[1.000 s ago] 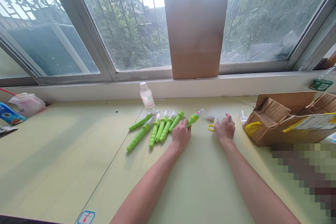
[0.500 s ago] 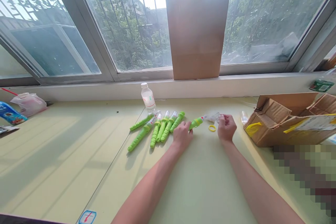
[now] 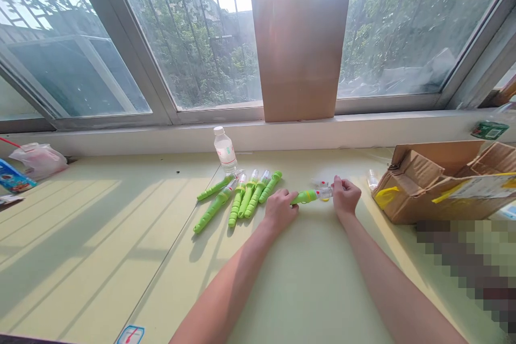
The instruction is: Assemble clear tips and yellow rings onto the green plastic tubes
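Six green tubes [image 3: 246, 199] lie on the desk [image 3: 310, 279]; just right of them, my left hand [image 3: 281, 208] curls round a seventh tube [image 3: 305, 197], my right hand [image 3: 346, 197] pinching the clear cap [image 3: 325, 192] at its tip.

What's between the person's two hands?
The head view shows a green tube in the left hand; at the tube's tip, a clear piece in the right hand; and a partly hidden yellow ring.

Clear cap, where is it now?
In the head view, right of centre: the right hand holds the clear cap at the end of the green tube in the left hand.
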`<state>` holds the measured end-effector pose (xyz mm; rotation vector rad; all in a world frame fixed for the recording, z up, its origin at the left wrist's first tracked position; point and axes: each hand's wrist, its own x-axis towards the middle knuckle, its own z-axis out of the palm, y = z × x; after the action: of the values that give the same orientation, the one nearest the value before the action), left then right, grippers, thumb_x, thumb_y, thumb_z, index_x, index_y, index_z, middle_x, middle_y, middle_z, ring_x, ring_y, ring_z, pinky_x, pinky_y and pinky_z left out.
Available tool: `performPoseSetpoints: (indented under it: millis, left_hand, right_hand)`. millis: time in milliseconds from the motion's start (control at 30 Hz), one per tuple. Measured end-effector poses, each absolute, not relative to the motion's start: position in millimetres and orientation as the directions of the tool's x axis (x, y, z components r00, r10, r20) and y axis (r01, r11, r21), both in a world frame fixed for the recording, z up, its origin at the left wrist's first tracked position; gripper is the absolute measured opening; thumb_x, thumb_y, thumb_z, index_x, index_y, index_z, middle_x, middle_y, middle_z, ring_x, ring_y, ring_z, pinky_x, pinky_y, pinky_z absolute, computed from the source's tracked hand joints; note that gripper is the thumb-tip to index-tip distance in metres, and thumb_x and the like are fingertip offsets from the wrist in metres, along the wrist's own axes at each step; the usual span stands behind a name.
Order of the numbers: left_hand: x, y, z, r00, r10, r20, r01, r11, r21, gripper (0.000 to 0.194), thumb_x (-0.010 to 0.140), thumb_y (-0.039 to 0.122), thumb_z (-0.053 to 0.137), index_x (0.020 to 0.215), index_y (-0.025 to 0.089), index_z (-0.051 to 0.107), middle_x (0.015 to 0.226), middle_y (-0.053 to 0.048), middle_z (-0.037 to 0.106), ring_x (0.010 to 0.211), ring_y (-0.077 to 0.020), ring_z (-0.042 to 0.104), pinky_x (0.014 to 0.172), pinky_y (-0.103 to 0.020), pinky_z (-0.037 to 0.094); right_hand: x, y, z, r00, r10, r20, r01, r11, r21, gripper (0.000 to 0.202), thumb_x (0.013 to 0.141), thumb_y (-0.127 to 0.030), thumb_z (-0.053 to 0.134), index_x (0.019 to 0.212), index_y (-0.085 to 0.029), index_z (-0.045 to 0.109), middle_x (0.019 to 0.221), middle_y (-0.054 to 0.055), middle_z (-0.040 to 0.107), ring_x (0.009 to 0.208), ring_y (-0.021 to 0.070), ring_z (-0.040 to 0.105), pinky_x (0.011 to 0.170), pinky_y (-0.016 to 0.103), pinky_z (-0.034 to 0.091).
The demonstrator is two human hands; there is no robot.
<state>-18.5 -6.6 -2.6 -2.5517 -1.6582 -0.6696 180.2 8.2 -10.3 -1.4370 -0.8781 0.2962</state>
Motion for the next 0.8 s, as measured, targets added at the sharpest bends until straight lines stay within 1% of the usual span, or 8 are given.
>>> performPoseSetpoints:
  millis: [100, 167, 300, 367, 433, 533, 633, 800]
  left_hand:
    - [-19, -6, -4, 0.381, 0.844, 0.377, 0.858, -0.475, 0.197, 0.029, 0.077, 0.021, 0.058, 0.103, 0.028, 0.070, 0.085, -0.003, 0.065, 0.082, -0.0187, 0.060, 0.067, -0.028, 0.045]
    - [-19, -6, -5, 0.372, 0.842, 0.390, 0.859, -0.471, 0.198, 0.030, 0.078, 0.019, 0.057, 0.105, 0.028, 0.069, 0.086, -0.003, 0.064, 0.083, -0.0189, 0.060, 0.070, -0.028, 0.046]
    - [-20, -4, -4, 0.330, 0.842, 0.426, 0.869, -0.447, 0.211, 0.032, 0.081, 0.016, 0.055, 0.108, 0.028, 0.067, 0.089, -0.004, 0.064, 0.088, -0.0194, 0.059, 0.075, -0.029, 0.046]
    - [-21, -3, -3, 0.311, 0.845, 0.434, 0.872, -0.435, 0.223, 0.031, 0.082, 0.016, 0.054, 0.108, 0.028, 0.067, 0.090, -0.004, 0.063, 0.087, -0.0193, 0.058, 0.076, -0.030, 0.046]
    - [-22, -3, -3, 0.289, 0.852, 0.437, 0.877, -0.418, 0.235, 0.030, 0.082, 0.016, 0.054, 0.107, 0.028, 0.067, 0.090, -0.004, 0.063, 0.086, -0.0192, 0.058, 0.076, -0.030, 0.045]
    - [-22, -3, -3, 0.272, 0.858, 0.435, 0.881, -0.404, 0.246, 0.030, 0.083, 0.016, 0.054, 0.107, 0.028, 0.067, 0.090, -0.003, 0.063, 0.085, -0.0192, 0.058, 0.076, -0.030, 0.045]
    - [-22, -3, -3, 0.282, 0.860, 0.425, 0.875, -0.412, 0.253, 0.032, 0.082, 0.015, 0.053, 0.108, 0.029, 0.067, 0.092, -0.003, 0.063, 0.086, -0.0190, 0.058, 0.078, -0.030, 0.046]
    - [-21, -4, -3, 0.286, 0.864, 0.415, 0.874, -0.413, 0.258, 0.032, 0.082, 0.014, 0.053, 0.107, 0.027, 0.067, 0.091, -0.004, 0.063, 0.086, -0.0194, 0.058, 0.077, -0.030, 0.046]
  right_hand:
    - [171, 4, -11, 0.523, 0.732, 0.436, 0.422, 0.222, -0.879, 0.039, 0.082, -0.046, 0.049, 0.053, -0.020, 0.053, 0.046, -0.003, 0.042, 0.049, 0.0129, 0.039, 0.050, 0.027, 0.031]
    - [167, 2, -12, 0.434, 0.756, 0.491, 0.462, 0.281, -0.841, 0.033, 0.082, -0.042, 0.046, 0.058, -0.020, 0.053, 0.051, -0.003, 0.046, 0.051, 0.0132, 0.042, 0.050, 0.026, 0.032]
    - [163, 1, -16, 0.387, 0.782, 0.488, 0.365, 0.356, -0.860, 0.018, 0.077, -0.033, 0.043, 0.078, -0.020, 0.055, 0.068, -0.001, 0.058, 0.055, 0.0139, 0.049, 0.051, 0.026, 0.038]
    - [161, 1, -16, 0.410, 0.788, 0.460, 0.310, 0.354, -0.882, 0.019, 0.076, -0.035, 0.047, 0.086, -0.021, 0.054, 0.076, 0.000, 0.060, 0.054, 0.0131, 0.050, 0.050, 0.025, 0.040]
    - [158, 0, -15, 0.429, 0.795, 0.429, 0.290, 0.329, -0.899, 0.024, 0.078, -0.040, 0.052, 0.091, -0.021, 0.053, 0.079, 0.000, 0.061, 0.052, 0.0124, 0.050, 0.049, 0.025, 0.040]
    - [155, -1, -10, 0.448, 0.799, 0.402, 0.339, 0.264, -0.903, 0.031, 0.080, -0.050, 0.055, 0.088, -0.020, 0.056, 0.070, 0.000, 0.060, 0.050, 0.0128, 0.048, 0.049, 0.025, 0.040]
    - [155, -4, -6, 0.455, 0.785, 0.420, 0.418, 0.228, -0.880, 0.037, 0.082, -0.055, 0.051, 0.079, -0.020, 0.059, 0.063, 0.001, 0.059, 0.053, 0.0143, 0.048, 0.051, 0.026, 0.040]
    - [155, -5, -5, 0.423, 0.788, 0.448, 0.465, 0.236, -0.853, 0.040, 0.085, -0.055, 0.045, 0.075, -0.020, 0.061, 0.058, 0.000, 0.056, 0.051, 0.0145, 0.046, 0.051, 0.026, 0.038]
